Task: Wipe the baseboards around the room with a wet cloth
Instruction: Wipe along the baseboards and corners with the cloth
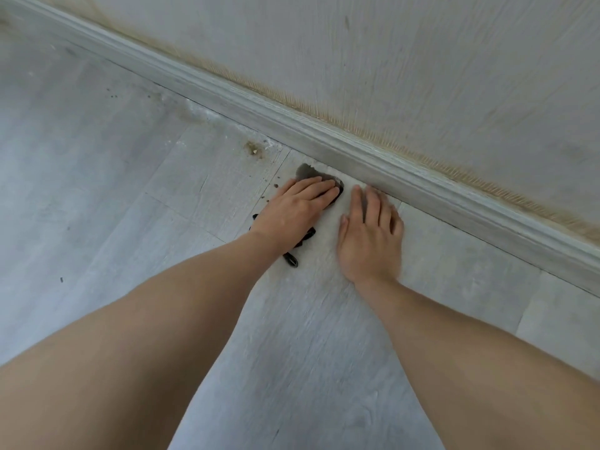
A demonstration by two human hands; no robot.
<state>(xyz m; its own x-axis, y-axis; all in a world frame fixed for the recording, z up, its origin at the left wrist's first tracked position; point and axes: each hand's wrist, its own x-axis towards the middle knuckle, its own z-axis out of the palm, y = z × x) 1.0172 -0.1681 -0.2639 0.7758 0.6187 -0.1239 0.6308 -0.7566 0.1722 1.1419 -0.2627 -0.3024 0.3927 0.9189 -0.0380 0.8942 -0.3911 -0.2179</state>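
A pale grey wood-grain laminate floor (308, 352) fills the lower frame, matte and faintly streaked, with plank seams running diagonally. Two bare forearms reach up from the bottom edge to the middle of the frame. The left hand (297, 209) lies flat with straight fingers, pressing down on a dark, crumpled wet cloth (303, 240); only scraps of the cloth show, a twisted black tail below the wrist and a dark edge past the fingertips. The right hand (370, 235) rests palm down on the bare floor just beside it, fingers spread and straight, holding nothing, its fingertips close to the skirting.

Beyond the hands, left of centre, brown crumbs and a dried stain (253, 149) speckle the planks. Behind them a grey moulded baseboard (373, 164) with ridged profile crosses from upper left to lower right, under a pale textured wall (406, 60) with a yellowish frayed lower edge.

The cloth seems to be on the floor at the baseboard's foot, not on its face. The next move probably calls for lifting it onto the moulding and dragging along the grooves.
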